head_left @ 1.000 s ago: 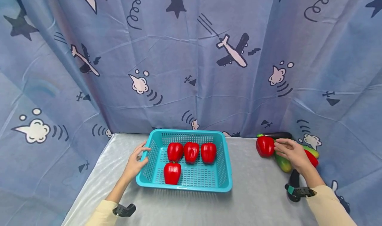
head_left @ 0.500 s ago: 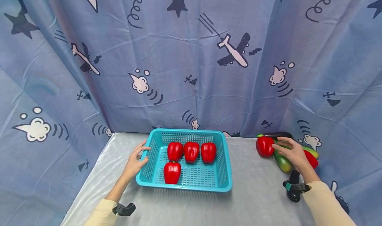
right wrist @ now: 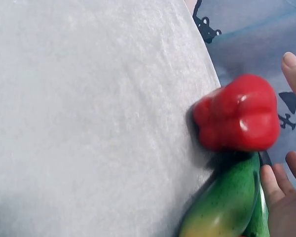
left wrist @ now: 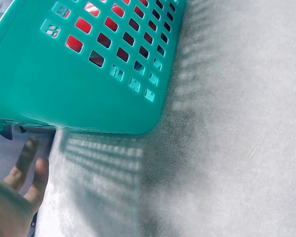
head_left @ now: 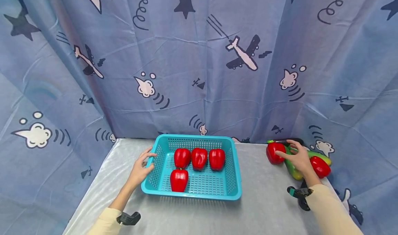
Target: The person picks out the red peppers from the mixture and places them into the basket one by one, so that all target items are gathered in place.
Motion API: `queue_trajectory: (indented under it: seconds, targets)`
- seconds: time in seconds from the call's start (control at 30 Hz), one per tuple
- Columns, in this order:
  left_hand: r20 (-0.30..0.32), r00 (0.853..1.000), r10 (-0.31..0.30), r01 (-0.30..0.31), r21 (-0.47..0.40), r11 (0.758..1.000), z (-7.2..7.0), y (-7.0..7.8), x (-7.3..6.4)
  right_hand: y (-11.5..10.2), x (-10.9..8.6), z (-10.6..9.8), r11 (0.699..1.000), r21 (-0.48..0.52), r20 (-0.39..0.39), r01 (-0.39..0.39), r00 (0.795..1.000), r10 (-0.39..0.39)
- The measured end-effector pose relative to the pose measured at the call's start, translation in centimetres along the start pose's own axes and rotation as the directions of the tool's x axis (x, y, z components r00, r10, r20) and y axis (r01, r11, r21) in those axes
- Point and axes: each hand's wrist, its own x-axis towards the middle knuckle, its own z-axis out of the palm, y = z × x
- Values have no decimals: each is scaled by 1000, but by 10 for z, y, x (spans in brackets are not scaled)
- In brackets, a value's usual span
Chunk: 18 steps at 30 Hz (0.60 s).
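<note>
In the head view, my left hand is at the left end of the turquoise basket, fingers spread by its rim. The left wrist view shows this hand with loose fingers beside the basket's corner; whether they touch it I cannot tell. Several red bell peppers are in the basket. At right, my right hand hovers beside another red bell pepper. Its thumb and fingers are spread; in the right wrist view, they stand apart from the pepper.
A green fruit with a yellow end lies against the pepper. Around it are a dark eggplant, a long green-yellow piece, another red pepper and a black object partly under my wrist. A patterned curtain hangs behind.
My right hand has moved left towards the red bell pepper, its thumb and fingers spreading wider, uncovering more of the red pepper behind it. The left hand and the basket have stayed put.
</note>
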Motion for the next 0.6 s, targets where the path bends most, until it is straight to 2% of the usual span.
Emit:
queue_trajectory:
  seconds: [0.2, 0.47, 0.6]
  targets:
    - [4, 1000, -3, 3, -4, 1000, 0, -1, 0, -3, 6, 10, 999, -36, -20, 0, 1000, -1]
    - [1, 1000, 0, 0, -19, 1000, 1, 1, 1, -2, 12, 22, 998, -25, -67, -64, 996, 62]
    - [-3, 1000, 18, -18, -1, 1000, 2, 2, 0, 3, 15, 28, 997, -17, -94, -78, 993, 76]
